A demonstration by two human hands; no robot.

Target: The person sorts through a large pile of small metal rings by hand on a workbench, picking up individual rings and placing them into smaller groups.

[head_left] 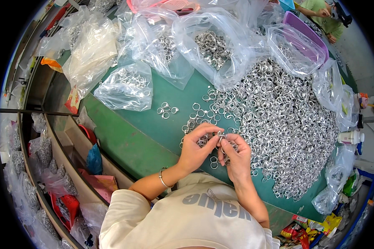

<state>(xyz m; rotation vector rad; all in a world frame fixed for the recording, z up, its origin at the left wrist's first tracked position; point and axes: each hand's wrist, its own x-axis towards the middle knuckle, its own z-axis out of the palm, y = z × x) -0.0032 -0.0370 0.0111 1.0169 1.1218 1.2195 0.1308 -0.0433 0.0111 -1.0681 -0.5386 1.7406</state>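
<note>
Close in front of my body, both hands meet over the near edge of a green table [153, 128]. My left hand [196, 148] is closed, its thumb and fingertips pinching a small silver metal ring [221, 135]. My right hand [239, 159] is closed too, thumb against fingers, with several silver rings [233, 146] showing in its grip. Both sets of fingertips touch at the pinched ring. Just right of them spreads a big heap of silver rings [286, 120]. A few loose rings [166, 110] lie apart, to the left beyond my left hand.
Clear plastic bags of rings [212, 50] line the table's far side, and a smaller bag [126, 87] lies left. A purple basket [305, 35] stands far right. Shelves [66, 166] with bagged parts run along the left. Another person [326, 18] is at the far right.
</note>
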